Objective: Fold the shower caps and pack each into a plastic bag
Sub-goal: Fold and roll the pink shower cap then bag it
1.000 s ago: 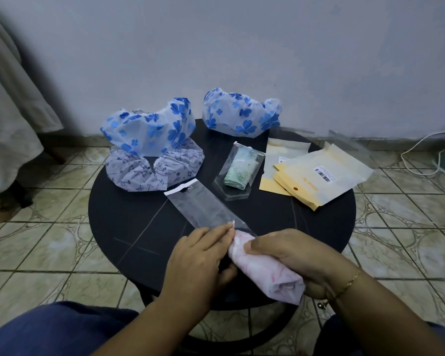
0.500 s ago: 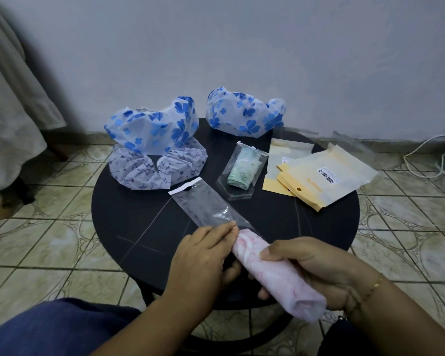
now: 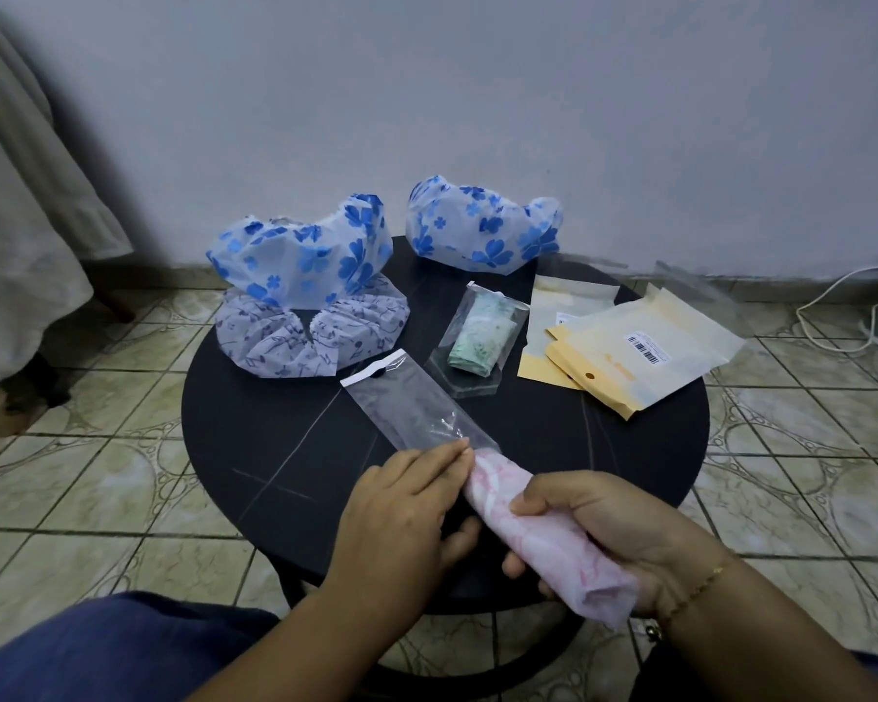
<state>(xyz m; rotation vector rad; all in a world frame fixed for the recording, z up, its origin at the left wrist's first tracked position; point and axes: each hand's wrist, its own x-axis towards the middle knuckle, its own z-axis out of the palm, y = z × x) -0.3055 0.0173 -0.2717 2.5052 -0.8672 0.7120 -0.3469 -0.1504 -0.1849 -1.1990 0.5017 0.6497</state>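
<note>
Head view: at the round black table's (image 3: 254, 448) near edge, the right hand (image 3: 609, 539) has drawn the rolled pink-and-white shower cap (image 3: 538, 539) back, gripping it, nose now at the clear plastic bag's (image 3: 416, 412) mouth, which the left hand's (image 3: 401, 514) fingers pinch; insertion looks imminent.

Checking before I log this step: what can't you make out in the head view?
- Bag mouth: covered by the left hand, so whether the pink cap has entered is unclear.
- Right hand fingertips: hidden under the cap.
- Barcode label text: too small.
- Yellow envelopes: contents unseen.
</note>
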